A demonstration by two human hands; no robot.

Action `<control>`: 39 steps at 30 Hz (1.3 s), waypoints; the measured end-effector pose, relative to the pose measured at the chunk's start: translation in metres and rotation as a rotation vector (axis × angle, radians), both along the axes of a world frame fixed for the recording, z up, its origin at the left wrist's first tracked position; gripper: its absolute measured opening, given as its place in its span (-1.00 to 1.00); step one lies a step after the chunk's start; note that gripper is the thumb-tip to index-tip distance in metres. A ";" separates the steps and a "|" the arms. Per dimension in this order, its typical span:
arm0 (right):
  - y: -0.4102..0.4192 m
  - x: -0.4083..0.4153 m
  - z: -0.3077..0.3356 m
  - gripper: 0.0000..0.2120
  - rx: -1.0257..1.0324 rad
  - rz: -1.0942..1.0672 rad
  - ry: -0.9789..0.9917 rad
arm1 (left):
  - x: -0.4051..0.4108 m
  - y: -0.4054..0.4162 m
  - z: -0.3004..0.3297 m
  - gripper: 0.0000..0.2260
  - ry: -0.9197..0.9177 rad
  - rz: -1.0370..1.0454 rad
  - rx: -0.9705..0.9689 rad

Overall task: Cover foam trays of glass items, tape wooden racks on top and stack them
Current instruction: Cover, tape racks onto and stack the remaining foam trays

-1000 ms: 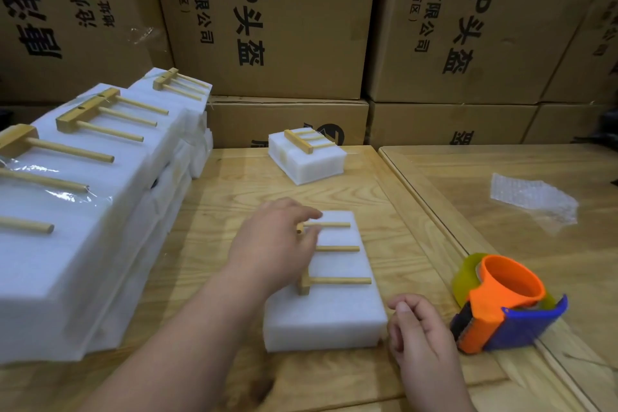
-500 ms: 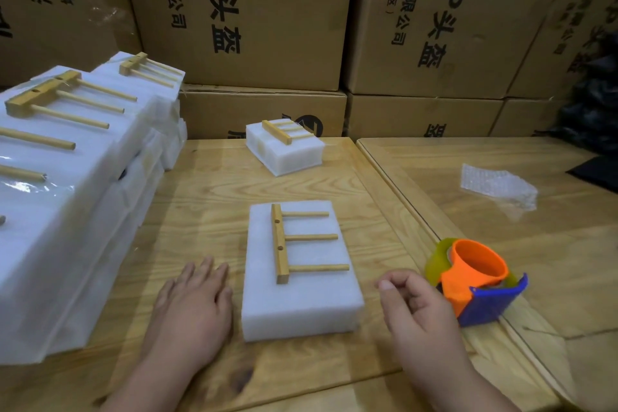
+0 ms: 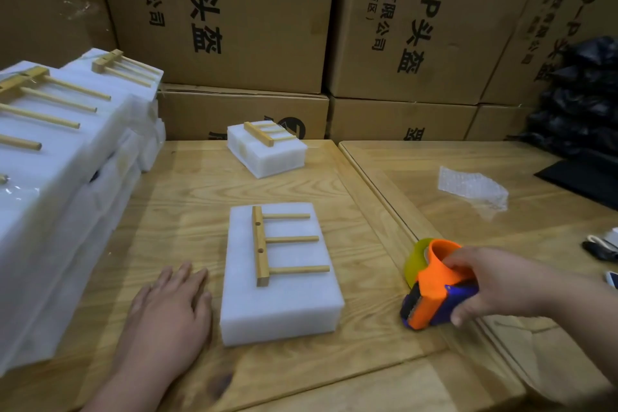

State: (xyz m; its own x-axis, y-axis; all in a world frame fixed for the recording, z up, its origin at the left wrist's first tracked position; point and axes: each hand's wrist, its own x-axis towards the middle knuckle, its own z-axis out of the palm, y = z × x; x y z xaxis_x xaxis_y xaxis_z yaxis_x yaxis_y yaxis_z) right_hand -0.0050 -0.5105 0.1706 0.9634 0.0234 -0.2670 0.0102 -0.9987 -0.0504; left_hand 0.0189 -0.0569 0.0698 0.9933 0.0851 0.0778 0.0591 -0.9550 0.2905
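The foam tray (image 3: 279, 278) lies flat in the middle of the wooden table (image 3: 187, 197), a closed white block with a wooden rack (image 3: 264, 244) resting on its top, the rack's bar running along the tray's left part and its three pegs pointing toward the tray's right edge. Just left of the tray, the left hand (image 3: 170, 308) rests palm down on the table with fingers straight and close together, its fingertips near the tray's left side but not touching it. Right of the tray, the right hand (image 3: 485, 284) grips the tape dispenser (image 3: 434, 284), fingers hooked into its orange loop and the thumb under its blue body; the dispenser sits at the table's right edge, apart from the tray. Behind the tray, near the back of the table, stands a smaller foam block (image 3: 267, 152) with another rack on it. Far left of the tray is a tall stack of foam trays (image 3: 57, 197) topped with racks. Right of the tray, on the neighbouring table, lies a piece of bubble wrap (image 3: 471, 187). Cardboard boxes (image 3: 234, 10) form a wall behind the tray.
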 end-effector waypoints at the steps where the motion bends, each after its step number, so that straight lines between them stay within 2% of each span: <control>1: 0.000 0.003 -0.006 -0.31 -0.035 0.002 0.010 | -0.001 0.000 0.000 -0.55 -0.003 -0.001 -0.005; 4: 0.000 0.006 -0.019 -0.44 -0.044 -0.006 0.019 | -0.002 0.001 0.000 -0.55 -0.019 -0.006 -0.018; 7: -0.001 0.001 -0.019 -0.55 0.050 0.008 -0.034 | -0.005 0.002 -0.001 -0.56 -0.040 -0.024 -0.070; 10: 0.009 -0.010 -0.013 -0.64 0.265 0.043 -0.226 | -0.009 0.004 0.008 -0.65 -0.075 0.010 -0.336; 13: 0.033 -0.020 -0.002 -0.74 0.446 0.171 -0.501 | -0.015 -0.002 0.032 -0.74 -0.313 0.036 -0.719; 16: 0.064 -0.026 0.009 -0.85 0.535 0.283 -0.665 | -0.028 -0.026 0.080 -0.85 -0.573 -0.151 -0.812; 18: 0.081 -0.028 0.012 -0.76 0.546 0.345 -0.736 | -0.040 -0.044 0.109 -0.80 -0.597 -0.365 -0.799; 21: 0.099 -0.028 0.014 -0.67 0.543 0.388 -0.796 | -0.054 -0.065 0.141 -0.74 -0.493 -0.680 -0.698; 23: 0.109 -0.028 0.015 -0.54 0.556 0.400 -0.824 | -0.059 -0.073 0.152 -0.67 -0.441 -0.824 -0.598; 25: 0.117 -0.029 0.016 -0.58 0.564 0.417 -0.834 | -0.062 -0.078 0.157 -0.62 -0.450 -0.903 -0.452; 27: 0.121 -0.028 0.017 -0.62 0.581 0.433 -0.843 | -0.063 -0.081 0.158 -0.62 -0.476 -0.949 -0.327; 30: 0.124 -0.028 0.016 -0.57 0.637 0.439 -0.833 | -0.064 -0.081 0.156 -0.66 -0.491 -0.956 -0.292; 35: 0.131 -0.028 0.016 -0.69 0.697 0.478 -0.867 | -0.063 -0.081 0.155 -0.74 -0.519 -0.893 -0.426; 39: 0.136 -0.030 0.017 -0.82 0.716 0.516 -0.845 | -0.059 -0.080 0.158 -0.72 -0.489 -0.823 -0.495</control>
